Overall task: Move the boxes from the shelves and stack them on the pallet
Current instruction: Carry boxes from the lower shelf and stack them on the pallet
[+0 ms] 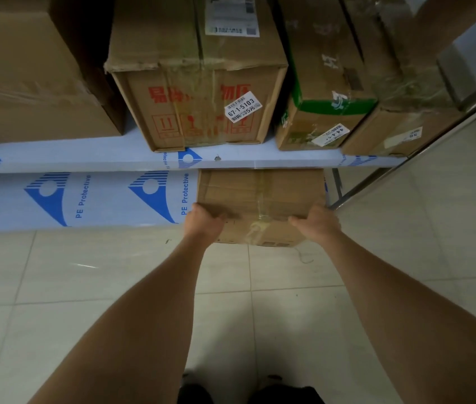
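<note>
A taped brown cardboard box (260, 196) sits on the lower shelf (85, 199), its front edge sticking out past the shelf lip over the floor. My left hand (206, 220) grips its front left corner with the fingers curled over the top edge. My right hand (315, 223) grips the front right corner the same way. The back of the box is hidden under the upper shelf (231, 161). No pallet is in view.
The upper shelf carries a large plain box (27, 83) at left, a red-printed box (201, 83) in the middle, a green-banded box (321, 91) and a taped box (391, 112) at right. A metal shelf post (406, 161) slants at the right. Pale floor tiles (85, 272) lie below.
</note>
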